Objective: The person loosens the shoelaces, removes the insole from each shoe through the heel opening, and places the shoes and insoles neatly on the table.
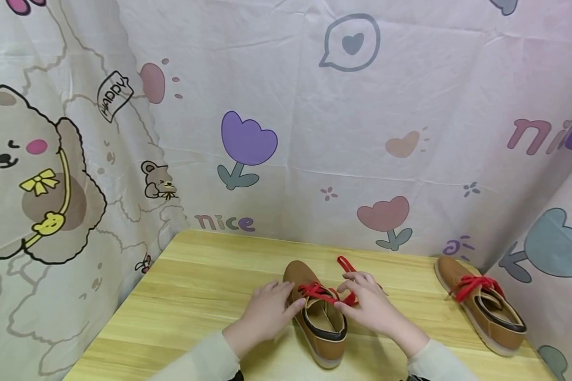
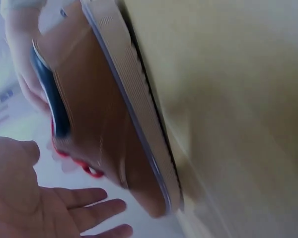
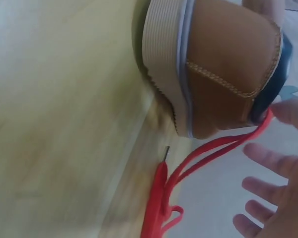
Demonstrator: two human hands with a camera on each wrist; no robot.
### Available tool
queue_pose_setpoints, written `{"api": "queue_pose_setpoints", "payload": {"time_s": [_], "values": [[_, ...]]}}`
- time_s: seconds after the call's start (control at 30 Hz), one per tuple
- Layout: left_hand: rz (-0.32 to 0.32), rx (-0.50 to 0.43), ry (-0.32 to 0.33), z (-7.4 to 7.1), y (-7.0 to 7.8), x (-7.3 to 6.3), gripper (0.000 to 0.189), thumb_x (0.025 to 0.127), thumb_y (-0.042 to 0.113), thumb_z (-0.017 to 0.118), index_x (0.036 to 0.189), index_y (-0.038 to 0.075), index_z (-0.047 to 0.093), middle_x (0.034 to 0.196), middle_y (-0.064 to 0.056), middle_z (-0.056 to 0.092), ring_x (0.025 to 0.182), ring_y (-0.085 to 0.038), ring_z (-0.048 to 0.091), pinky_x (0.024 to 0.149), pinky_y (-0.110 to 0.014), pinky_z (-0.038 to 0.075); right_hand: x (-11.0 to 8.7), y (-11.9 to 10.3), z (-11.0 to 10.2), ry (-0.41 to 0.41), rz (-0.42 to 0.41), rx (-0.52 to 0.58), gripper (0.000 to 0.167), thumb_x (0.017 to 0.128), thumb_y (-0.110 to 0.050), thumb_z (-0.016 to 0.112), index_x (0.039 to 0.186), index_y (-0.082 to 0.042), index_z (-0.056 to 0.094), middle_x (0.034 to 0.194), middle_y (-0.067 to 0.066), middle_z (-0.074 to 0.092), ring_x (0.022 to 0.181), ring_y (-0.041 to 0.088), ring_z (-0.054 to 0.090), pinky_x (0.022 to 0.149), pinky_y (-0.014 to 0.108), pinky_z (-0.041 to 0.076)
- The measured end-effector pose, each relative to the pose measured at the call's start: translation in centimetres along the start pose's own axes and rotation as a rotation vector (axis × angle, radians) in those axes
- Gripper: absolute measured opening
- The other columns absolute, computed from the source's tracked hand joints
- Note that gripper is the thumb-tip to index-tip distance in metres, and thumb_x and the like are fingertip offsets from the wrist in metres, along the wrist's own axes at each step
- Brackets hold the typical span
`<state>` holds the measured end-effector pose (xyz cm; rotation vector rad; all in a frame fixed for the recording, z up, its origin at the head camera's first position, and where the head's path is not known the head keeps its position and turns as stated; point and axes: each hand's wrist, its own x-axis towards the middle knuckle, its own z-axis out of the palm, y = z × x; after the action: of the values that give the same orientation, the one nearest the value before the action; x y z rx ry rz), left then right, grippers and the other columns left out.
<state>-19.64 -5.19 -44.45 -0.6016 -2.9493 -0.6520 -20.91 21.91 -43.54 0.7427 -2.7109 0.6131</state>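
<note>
A brown leather shoe [image 1: 326,349] with a dark collar stands upright on the table, toe pointing away. Red laces [image 1: 316,291] cross its front and trail off to its right side. Along the shoe's left side is my left hand [image 1: 269,312], its fingers spread apart with nothing between them in the left wrist view. My right hand [image 1: 369,304] is at the shoe's right side. In the right wrist view, its thumb tip lies right at the red lace [image 3: 228,144] by the collar, while the other fingers are spread away from it.
A matching brown shoe [image 1: 493,317] stands near the right edge of the wooden table [image 1: 171,307], its red laces tied in a bow. Printed cloth [image 1: 295,106] hangs behind the table and along both sides. A lace end [image 3: 154,198] lies on the tabletop.
</note>
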Motion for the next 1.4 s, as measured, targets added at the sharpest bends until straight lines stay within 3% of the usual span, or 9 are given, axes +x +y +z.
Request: {"api": "queue_pose_setpoints", "payload": {"time_s": [0.3,0.67,0.87,1.07,1.27,1.4], "values": [[0.002,0.041,-0.051,1.1,1.2,-0.9,0.074,0.1,0.059,0.044,0.144,0.0,0.052,0.146,-0.016,0.052,0.136,-0.039,0.045,0.108,-0.06,0.037,0.2,0.3,0.8,-0.106,-0.014,0.046,0.015,0.088,-0.036,0.074,0.092,-0.022,0.069,0.135,0.013,0.058,0.127,0.036,0.044,0.098,0.069,0.036],[0.024,-0.002,-0.082,1.3,0.9,-0.3,0.068,0.103,0.052,0.044,0.148,0.001,0.047,0.152,-0.016,0.045,0.14,-0.039,0.04,0.11,-0.059,0.034,0.0,0.1,0.8,-0.12,0.011,0.049,0.016,0.089,-0.037,0.074,0.09,-0.023,0.067,0.136,0.013,0.057,0.13,0.036,0.042,0.1,0.067,0.036],[0.091,-0.089,-0.135,1.4,-0.5,0.8,0.064,0.105,0.046,0.045,0.153,0.003,0.04,0.156,-0.015,0.04,0.143,-0.039,0.035,0.112,-0.061,0.029,-0.4,-0.6,0.9,-0.096,0.027,0.03,0.019,0.087,-0.037,0.076,0.086,-0.022,0.065,0.136,0.014,0.058,0.13,0.038,0.043,0.103,0.066,0.034],[0.156,-0.131,-0.189,1.7,-2.0,1.8,0.067,0.106,0.051,0.036,0.156,0.005,0.035,0.16,-0.013,0.034,0.146,-0.038,0.03,0.115,-0.061,0.023,-0.8,-1.0,1.3,-0.058,0.044,-0.009,0.021,0.087,-0.039,0.075,0.087,-0.021,0.064,0.134,0.015,0.058,0.128,0.038,0.045,0.104,0.065,0.034],[0.156,-0.15,-0.21,1.2,-2.2,2.2,0.065,0.106,0.05,0.037,0.155,0.008,0.037,0.16,-0.01,0.035,0.146,-0.037,0.031,0.115,-0.06,0.023,-0.9,-1.3,1.4,-0.035,0.066,-0.027,0.024,0.087,-0.044,0.074,0.087,-0.022,0.065,0.134,0.014,0.059,0.127,0.037,0.046,0.1,0.064,0.039],[0.156,-0.139,-0.19,1.0,-2.1,2.1,0.064,0.106,0.049,0.04,0.154,0.007,0.038,0.159,-0.009,0.037,0.145,-0.035,0.032,0.115,-0.059,0.025,-0.8,-1.5,1.0,0.012,0.081,-0.058,0.026,0.087,-0.049,0.073,0.086,-0.024,0.068,0.132,0.011,0.06,0.125,0.037,0.047,0.094,0.063,0.043]]}}
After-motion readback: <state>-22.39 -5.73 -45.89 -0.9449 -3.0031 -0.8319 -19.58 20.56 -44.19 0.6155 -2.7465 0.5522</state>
